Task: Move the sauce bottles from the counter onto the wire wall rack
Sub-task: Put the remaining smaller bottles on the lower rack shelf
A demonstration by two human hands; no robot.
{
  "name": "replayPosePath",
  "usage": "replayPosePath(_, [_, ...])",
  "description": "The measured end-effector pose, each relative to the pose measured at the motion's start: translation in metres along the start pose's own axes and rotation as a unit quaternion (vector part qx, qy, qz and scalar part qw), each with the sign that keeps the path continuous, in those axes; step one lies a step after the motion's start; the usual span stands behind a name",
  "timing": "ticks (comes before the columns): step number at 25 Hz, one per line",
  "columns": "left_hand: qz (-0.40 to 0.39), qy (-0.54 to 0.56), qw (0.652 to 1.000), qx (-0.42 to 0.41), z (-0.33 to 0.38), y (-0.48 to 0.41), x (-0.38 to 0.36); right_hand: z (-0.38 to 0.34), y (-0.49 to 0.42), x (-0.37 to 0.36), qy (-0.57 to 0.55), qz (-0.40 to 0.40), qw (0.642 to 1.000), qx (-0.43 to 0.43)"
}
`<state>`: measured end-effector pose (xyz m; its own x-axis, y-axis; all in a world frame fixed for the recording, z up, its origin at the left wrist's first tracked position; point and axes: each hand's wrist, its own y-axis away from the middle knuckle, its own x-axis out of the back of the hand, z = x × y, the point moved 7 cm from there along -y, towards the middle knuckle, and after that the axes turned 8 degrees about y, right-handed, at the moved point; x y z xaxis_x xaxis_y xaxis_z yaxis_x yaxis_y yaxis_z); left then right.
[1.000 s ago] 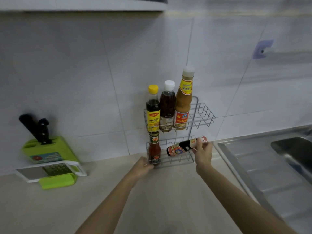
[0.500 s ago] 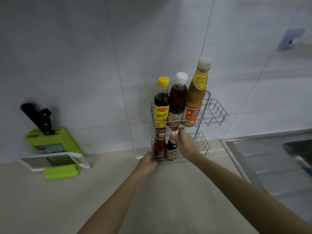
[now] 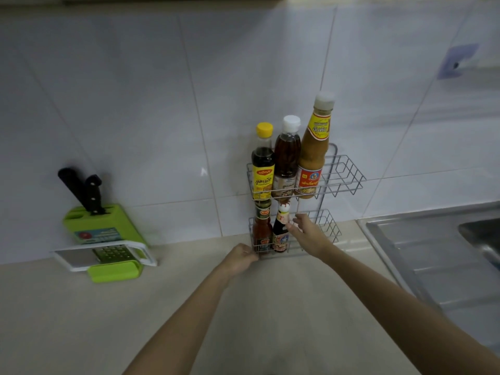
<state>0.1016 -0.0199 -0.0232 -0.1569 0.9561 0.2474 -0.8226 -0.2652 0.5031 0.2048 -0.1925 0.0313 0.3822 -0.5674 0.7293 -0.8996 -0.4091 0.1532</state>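
Note:
A two-tier wire wall rack hangs on the white tiles. Its upper basket holds three upright bottles: a dark yellow-capped bottle, a brown white-capped bottle and a tall orange sauce bottle. In the lower basket stand a red sauce bottle and a small dark bottle, side by side at the left. My right hand is just right of the small dark bottle, fingers spread, thumb tip beside its shoulder. My left hand is closed on the rack's lower front-left corner.
A green knife block with two black-handled knives stands at the left wall, with a green-and-white grater lying in front of it. A steel sink and drainboard fill the right. A purple wall hook sits high on the right.
My right hand brought the small dark bottle in tilted, stood it upright in the lower basket beside the red bottle, then opened and drew slightly right. My left hand stayed on the rack corner.

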Motion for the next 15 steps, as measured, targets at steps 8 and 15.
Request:
replayPosePath(8, [-0.154, -0.236, 0.955, -0.092, -0.057, 0.098, -0.01, -0.002, 0.083, 0.006, 0.095, -0.019, 0.991, 0.091])
replayPosePath(15, [-0.234, -0.165, 0.953, -0.102, -0.113, 0.175, -0.048, -0.009, 0.167, -0.009, 0.014, -0.118, 0.985, 0.126])
